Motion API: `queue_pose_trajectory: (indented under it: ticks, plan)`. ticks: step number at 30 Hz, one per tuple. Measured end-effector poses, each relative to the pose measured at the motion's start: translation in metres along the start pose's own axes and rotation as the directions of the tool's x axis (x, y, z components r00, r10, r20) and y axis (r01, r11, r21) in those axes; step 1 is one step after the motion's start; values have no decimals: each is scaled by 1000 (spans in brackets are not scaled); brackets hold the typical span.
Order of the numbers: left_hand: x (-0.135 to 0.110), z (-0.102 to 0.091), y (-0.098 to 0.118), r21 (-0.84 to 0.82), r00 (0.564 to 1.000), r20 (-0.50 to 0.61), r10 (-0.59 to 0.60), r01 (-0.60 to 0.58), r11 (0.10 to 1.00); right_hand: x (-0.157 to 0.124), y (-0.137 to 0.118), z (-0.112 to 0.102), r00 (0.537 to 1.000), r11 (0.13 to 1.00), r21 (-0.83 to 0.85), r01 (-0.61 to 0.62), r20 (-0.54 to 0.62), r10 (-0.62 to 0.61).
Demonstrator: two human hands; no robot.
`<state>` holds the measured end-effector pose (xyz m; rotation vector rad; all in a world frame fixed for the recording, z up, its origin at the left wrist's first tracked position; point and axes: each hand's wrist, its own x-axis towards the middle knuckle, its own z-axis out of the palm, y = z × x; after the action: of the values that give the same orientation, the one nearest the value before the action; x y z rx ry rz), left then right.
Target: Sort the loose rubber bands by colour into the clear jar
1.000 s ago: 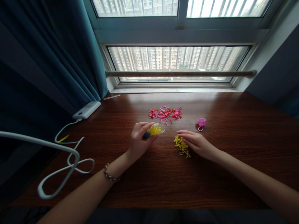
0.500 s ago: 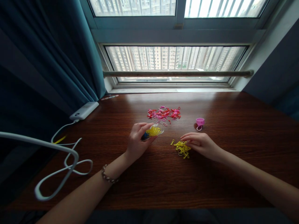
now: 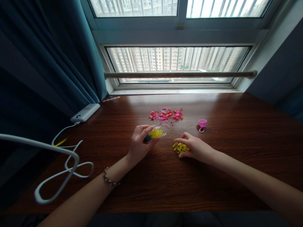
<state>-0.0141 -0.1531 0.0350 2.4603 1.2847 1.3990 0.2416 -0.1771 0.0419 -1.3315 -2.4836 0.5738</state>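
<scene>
My left hand (image 3: pixel 140 142) is closed around a small clear jar (image 3: pixel 164 130), which lies tilted with its mouth end to the right. Inside the jar are yellow paper clips (image 3: pixel 156 133), with blue ones deeper in, partly hidden by my fingers. On the table, my right hand (image 3: pixel 193 147) curls its thumb and fingers around a small heap of yellow paper clips (image 3: pixel 181 148), touching it from both sides. Beyond the jar lies a scattered pile of red and pink paper clips (image 3: pixel 165 115).
A pink cap with a loop (image 3: pixel 202 123) sits to the right on the brown wooden table (image 3: pixel 227 126). At the left are a white power box (image 3: pixel 85 113) and its looping white cable (image 3: pixel 77 157). A blue curtain (image 3: pixel 90 63) and a window border the table.
My right hand has moved left and closed in around the yellow paper clips, drawing the heap leftward into a tighter bunch. The left hand and jar stay nearly still.
</scene>
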Motion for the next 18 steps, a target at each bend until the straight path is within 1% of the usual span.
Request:
queue_pose_trajectory:
  ticks: [7,13,16,18]
  plan:
    - [1,0,2,53,997,72,-18,14,999,15,-17,-5,999,995,-104,-2,36,6]
    - [-1,3,-1,82,984,174,-23,9,997,28,-21,-1,1000,987,-164,1,23,3]
    - [-1,3,-1,107,975,221,-27,3,994,31,-17,2,1000,995,-98,-13,-23,11]
    - [-1,2,-1,126,970,240,-28,-2,992,32,-14,2,996,998,28,-50,-73,52]
